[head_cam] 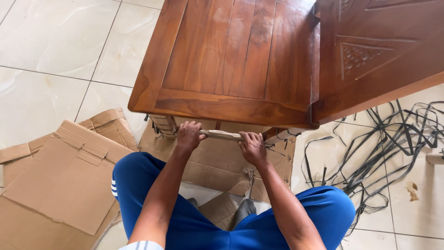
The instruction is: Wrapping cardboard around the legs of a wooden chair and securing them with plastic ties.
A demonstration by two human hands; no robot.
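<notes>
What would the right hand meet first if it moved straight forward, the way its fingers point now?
Probably the wooden chair's front rail just ahead of the right hand, which grips a pale strip; depth is unclear.

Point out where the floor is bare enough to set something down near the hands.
Bare tile lies left of the wooden chair, above the flattened cardboard. Right of the chair, black straps clutter the tiles. Both hands, left hand and right hand, grip a pale strip.
</notes>
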